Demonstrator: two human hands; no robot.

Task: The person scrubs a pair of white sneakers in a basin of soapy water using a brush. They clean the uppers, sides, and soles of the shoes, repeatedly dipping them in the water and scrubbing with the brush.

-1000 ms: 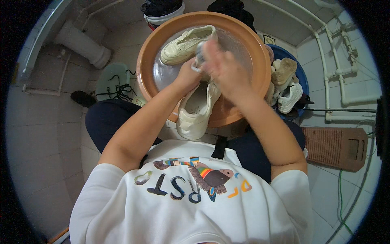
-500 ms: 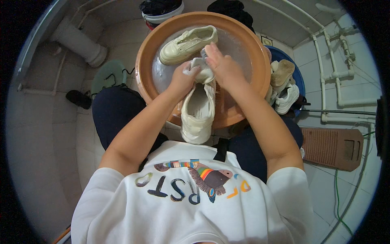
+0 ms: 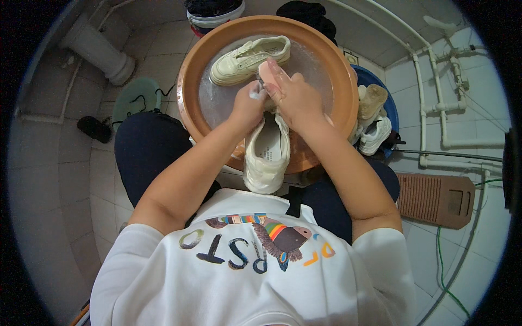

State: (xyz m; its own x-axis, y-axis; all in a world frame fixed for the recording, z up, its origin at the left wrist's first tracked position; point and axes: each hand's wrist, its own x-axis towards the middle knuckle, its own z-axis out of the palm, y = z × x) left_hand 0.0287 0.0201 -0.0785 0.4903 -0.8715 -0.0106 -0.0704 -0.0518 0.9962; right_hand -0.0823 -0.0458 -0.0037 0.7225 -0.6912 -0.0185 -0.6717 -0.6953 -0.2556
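Observation:
A white shoe [image 3: 265, 171] rests with its heel toward me and its front over the near rim of an orange-brown basin [image 3: 188, 100]. My left hand [image 3: 248, 106], with white suds on it, is closed on the shoe's tongue. My right hand [image 3: 296, 103] grips a small pinkish scrub brush [image 3: 266, 73], its bristles turned toward the tongue and my left fingers. Both hands hide the toe end of this shoe. Beyond them a second pale shoe [image 3: 231, 68] lies on its sole in the basin's cloudy, sudsy water.
On the right stands a blue tub [image 3: 396, 103] heaped with shoes [image 3: 375, 136]. A brown washboard [image 3: 435, 200] lies on the tiles, near a green hose [image 3: 441, 255]. At left are a pale green basin [image 3: 130, 98] and a dark shoe [image 3: 95, 129]. White pipes [image 3: 427, 108] run along the wall.
My right hand and the brush have moved slightly left and nearer, over the tongue and close against my left hand. The whole view has shifted a little.

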